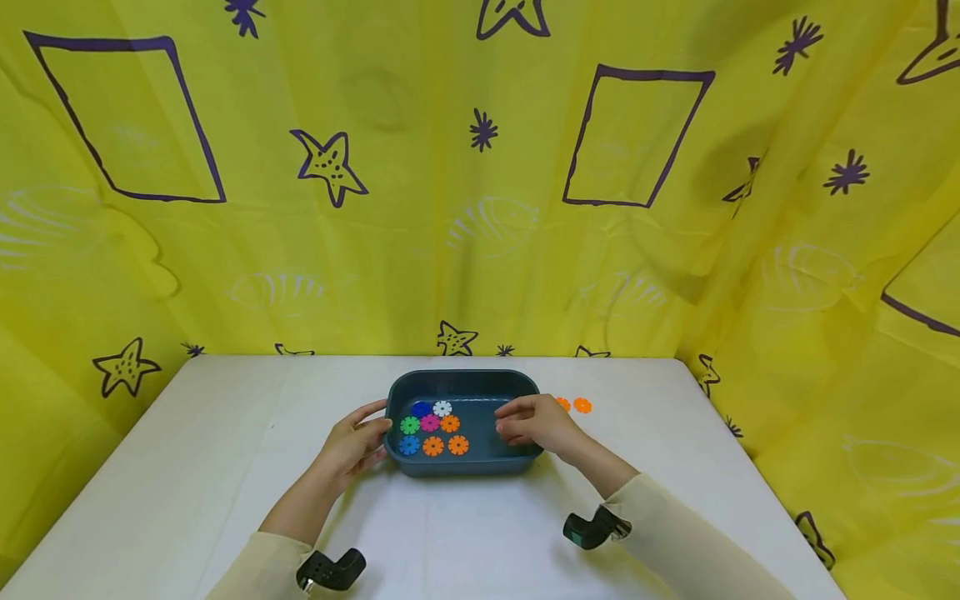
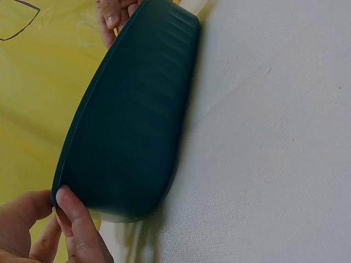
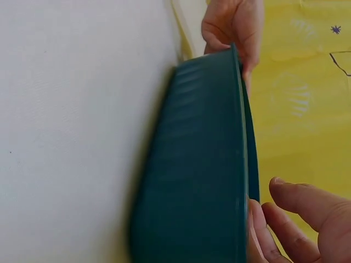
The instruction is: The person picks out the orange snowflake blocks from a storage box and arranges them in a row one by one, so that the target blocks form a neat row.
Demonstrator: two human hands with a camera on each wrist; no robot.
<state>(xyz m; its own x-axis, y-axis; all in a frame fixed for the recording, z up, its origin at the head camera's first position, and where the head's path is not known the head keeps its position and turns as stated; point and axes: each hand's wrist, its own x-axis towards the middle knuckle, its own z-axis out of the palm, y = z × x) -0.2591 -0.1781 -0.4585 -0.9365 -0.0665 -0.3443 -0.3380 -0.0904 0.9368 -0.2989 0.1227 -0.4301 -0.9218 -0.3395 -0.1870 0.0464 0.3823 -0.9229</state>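
A dark blue-green plastic basin (image 1: 472,468) stands in front of me on the white table. At its left end my left hand (image 1: 351,446) grips the rim, thumb on top and fingers against the outer wall, as the left wrist view shows. My right hand (image 1: 538,423) reaches over the right end of the basin with fingers loosely bent. Nothing shows between its thumb (image 3: 299,194) and fingers. Several notched plastic discs lie in the basin's left half: a green disc (image 1: 409,425), a pink disc (image 1: 429,423), a white disc (image 1: 442,408), blue ones and orange ones.
On the table (image 1: 247,433), just beyond my right hand, lie two orange discs (image 1: 582,405), one partly hidden by the hand. A yellow curtain (image 1: 420,275) with purple drawings hangs behind the table and along its sides. Each wrist carries a black camera (image 1: 330,571).
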